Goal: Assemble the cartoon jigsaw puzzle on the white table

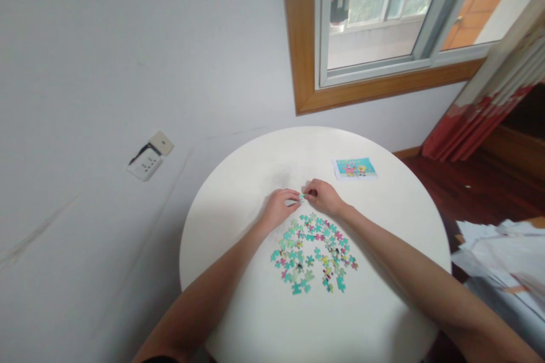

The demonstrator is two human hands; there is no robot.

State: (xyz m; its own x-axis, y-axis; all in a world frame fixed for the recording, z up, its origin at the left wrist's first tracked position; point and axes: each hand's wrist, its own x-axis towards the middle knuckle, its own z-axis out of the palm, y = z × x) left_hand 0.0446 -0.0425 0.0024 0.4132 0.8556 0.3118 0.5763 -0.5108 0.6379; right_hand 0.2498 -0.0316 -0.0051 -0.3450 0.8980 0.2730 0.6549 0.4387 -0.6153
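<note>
My left hand (281, 207) and my right hand (322, 195) meet over the table behind a spread of loose jigsaw pieces (293, 261). Between the fingertips of both hands is a small teal jigsaw piece (302, 197); whether it is one piece or two joined cannot be made out. The left thumb and fingers pinch it from the left, the right fingers from the right. The loose pieces are teal, pale green, yellow and pink, and lie in a rough arc nearer to me. Beyond my right hand lies a picture card (355, 169) with cartoon figures on a teal ground.
A round white table (238, 181) bears everything. It stands close to a pale wall (149, 68) with a socket (145, 164) at the left. A wood-framed window (304, 68) is behind. To the right are a red and white curtain (460, 130) and stacked papers (502, 255).
</note>
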